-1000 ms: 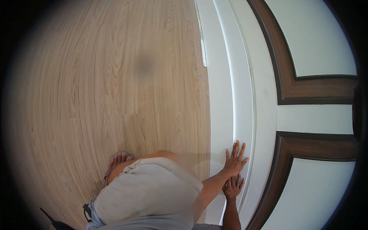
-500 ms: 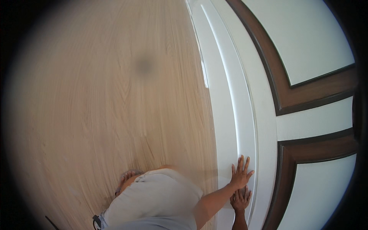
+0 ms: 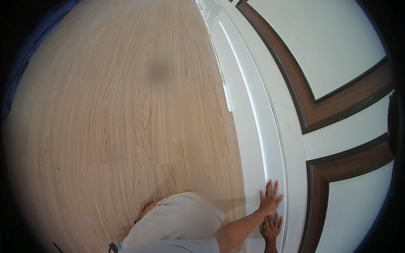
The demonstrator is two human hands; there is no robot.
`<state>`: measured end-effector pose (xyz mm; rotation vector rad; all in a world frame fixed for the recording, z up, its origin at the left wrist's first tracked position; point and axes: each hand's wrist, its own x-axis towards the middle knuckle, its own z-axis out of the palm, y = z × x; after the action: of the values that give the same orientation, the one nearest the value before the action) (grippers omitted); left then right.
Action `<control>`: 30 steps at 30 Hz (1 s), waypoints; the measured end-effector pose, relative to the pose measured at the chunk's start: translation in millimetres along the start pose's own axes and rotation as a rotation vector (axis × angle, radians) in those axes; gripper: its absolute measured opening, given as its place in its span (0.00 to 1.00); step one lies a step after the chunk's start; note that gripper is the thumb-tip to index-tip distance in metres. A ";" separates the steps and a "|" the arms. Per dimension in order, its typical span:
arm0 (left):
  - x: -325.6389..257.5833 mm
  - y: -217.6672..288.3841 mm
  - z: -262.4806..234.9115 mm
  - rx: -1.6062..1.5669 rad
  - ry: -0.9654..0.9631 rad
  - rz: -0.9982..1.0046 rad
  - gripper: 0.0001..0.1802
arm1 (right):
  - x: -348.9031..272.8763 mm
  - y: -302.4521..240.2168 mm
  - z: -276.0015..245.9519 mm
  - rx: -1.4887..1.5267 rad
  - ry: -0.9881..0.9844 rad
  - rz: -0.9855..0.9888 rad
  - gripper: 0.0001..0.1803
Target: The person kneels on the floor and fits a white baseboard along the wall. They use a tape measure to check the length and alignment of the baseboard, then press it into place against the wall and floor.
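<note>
A long white skirting board (image 3: 246, 122) with a raised moulded strip runs along the foot of the wall, beside the wood-look floor. My left hand (image 3: 270, 203) lies flat on the board's face, fingers spread and pointing away from me. Just nearer to me, my right hand (image 3: 271, 228) presses on the same board, its fingers apart and their tips close to the left wrist. Neither hand grasps anything. My left forearm reaches across to the right from my body, while only a short piece of the right forearm shows at the lower edge.
Light wood-look flooring (image 3: 126, 105) spreads across the left and middle. At right, the pale wall (image 3: 346, 42) carries dark brown frame moulding (image 3: 310, 120). My bent leg in light trousers (image 3: 177, 215) and a foot (image 3: 147, 206) are below. Something dark blue (image 3: 31, 50) borders the far left.
The view has shifted, so more floor and the dark blue thing at far left show. Both hands stay flat on the skirting board, fingers spread as before.
</note>
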<state>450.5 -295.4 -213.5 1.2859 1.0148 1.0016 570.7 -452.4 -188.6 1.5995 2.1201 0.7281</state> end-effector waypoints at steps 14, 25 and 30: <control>0.6 -0.9 -0.4 -0.009 -0.027 -0.011 0.47 | -1.3 0.7 0.3 -0.005 -0.031 -0.008 0.28; 0.8 0.2 -1.0 0.006 -0.053 -0.030 0.46 | -0.4 1.6 0.9 0.016 0.023 -0.032 0.27; -0.2 -0.1 -0.2 -0.008 -0.010 0.005 0.47 | -0.5 0.9 -0.3 0.008 -0.022 -0.023 0.27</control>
<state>450.3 -295.6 -213.6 1.2863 0.9986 1.0013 571.3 -452.7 -187.8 1.5774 2.1249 0.6924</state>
